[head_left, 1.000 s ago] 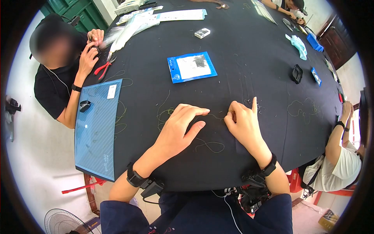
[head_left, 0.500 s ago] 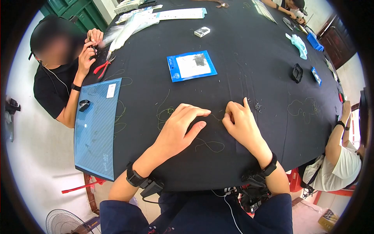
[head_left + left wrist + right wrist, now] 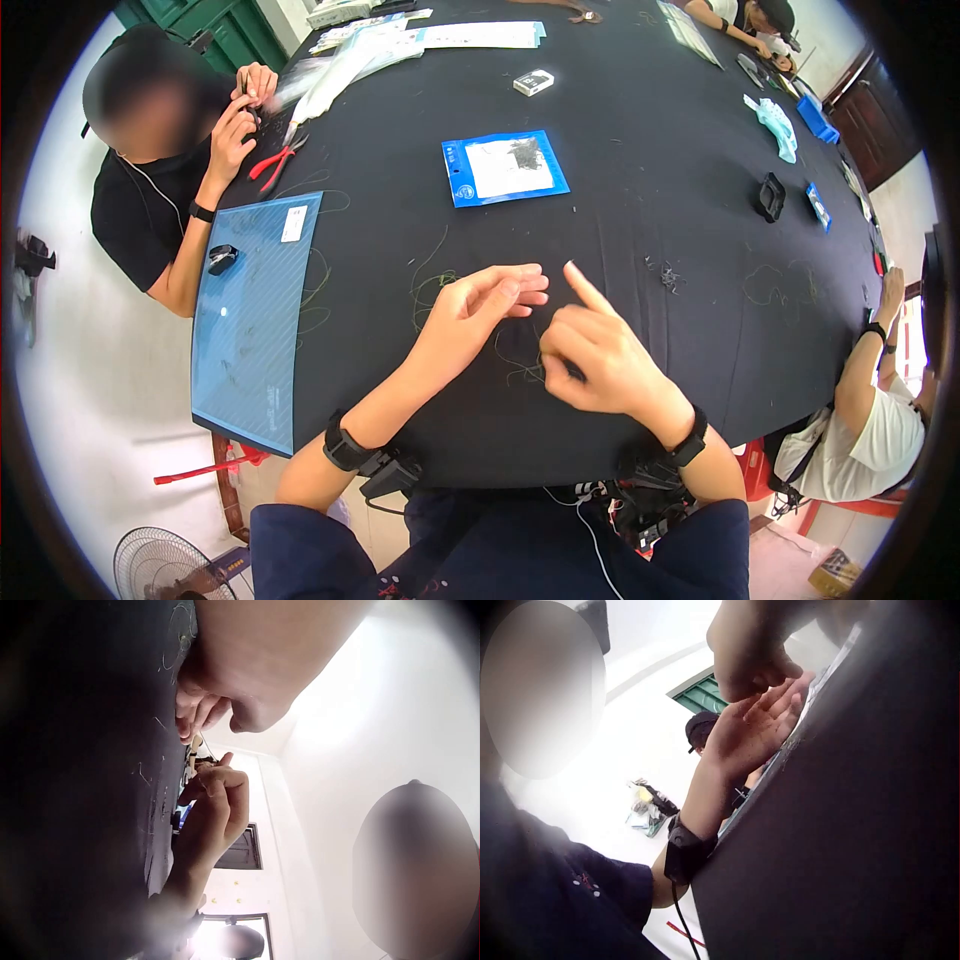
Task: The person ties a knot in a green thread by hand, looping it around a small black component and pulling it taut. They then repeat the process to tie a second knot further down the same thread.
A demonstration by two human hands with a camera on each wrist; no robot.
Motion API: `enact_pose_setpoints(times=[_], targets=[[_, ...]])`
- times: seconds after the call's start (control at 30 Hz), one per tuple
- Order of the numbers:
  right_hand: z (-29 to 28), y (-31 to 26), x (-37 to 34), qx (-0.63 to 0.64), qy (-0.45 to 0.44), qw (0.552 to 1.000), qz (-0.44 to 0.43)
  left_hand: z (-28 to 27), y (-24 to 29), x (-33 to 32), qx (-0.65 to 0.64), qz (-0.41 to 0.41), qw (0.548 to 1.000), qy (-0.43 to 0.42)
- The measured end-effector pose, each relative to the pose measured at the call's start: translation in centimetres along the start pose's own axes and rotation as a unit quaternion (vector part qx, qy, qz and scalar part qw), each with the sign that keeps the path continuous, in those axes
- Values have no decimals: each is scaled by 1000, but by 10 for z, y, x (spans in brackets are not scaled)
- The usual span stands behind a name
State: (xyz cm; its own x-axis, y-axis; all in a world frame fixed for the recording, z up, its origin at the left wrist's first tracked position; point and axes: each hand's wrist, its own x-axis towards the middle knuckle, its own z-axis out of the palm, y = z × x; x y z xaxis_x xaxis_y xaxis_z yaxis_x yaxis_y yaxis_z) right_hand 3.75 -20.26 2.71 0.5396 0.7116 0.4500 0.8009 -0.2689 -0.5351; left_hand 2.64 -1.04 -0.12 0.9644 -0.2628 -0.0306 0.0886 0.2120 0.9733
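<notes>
In the head view my left hand (image 3: 465, 315) is over the table with its fingers extended and loosely bent, palm showing in the right wrist view. My right hand (image 3: 605, 360) is beside it, apart, index finger raised, the other fingers curled and thumb bent in, pinching what looks like a thin thread; the fingertips are partly hidden. Below and between the hands a thin greenish thread (image 3: 512, 368) runs toward the right fingertips. More tangled thread (image 3: 428, 290) lies left of my left hand.
A blue packet (image 3: 505, 168) lies beyond the hands, a small box (image 3: 534, 82) farther back. Left are a blue mat (image 3: 255, 330) and red pliers (image 3: 272, 168); right are dark scraps (image 3: 668, 276) and a black tray (image 3: 770, 198). People sit around the table.
My right hand has moved nearer my body and slightly left, its index finger now tilted left. My left hand has turned, its fingers now more spread. The head view has shifted slightly.
</notes>
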Motion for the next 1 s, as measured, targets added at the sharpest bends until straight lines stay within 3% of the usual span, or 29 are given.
enact_pose_setpoints(times=[0.17, 0.23, 0.43, 0.53, 0.67, 0.77, 1.0], targets=[[13, 1, -4, -11, -29, 999, -36, 4, 6, -2, -76, -75, 994, -19], [14, 4, -4, -25, -26, 998, -48, 5, 2, -2, -63, -67, 996, -12], [6, 0, -3, 98, -44, 994, -29, 3, -6, -2, -84, -85, 993, 5], [4, -2, -5, 131, 2, 991, 12, 5, -3, -3, -97, -91, 991, 13], [6, 4, -2, 54, 132, 989, 30, 9, -2, -6, -97, -69, 993, 10], [9, 5, -7, 24, 158, 982, 99, 10, 1, -8, -93, -85, 992, 2], [10, 7, -5, 61, 186, 978, 66, 9, 0, -10, -100, -80, 991, -26]])
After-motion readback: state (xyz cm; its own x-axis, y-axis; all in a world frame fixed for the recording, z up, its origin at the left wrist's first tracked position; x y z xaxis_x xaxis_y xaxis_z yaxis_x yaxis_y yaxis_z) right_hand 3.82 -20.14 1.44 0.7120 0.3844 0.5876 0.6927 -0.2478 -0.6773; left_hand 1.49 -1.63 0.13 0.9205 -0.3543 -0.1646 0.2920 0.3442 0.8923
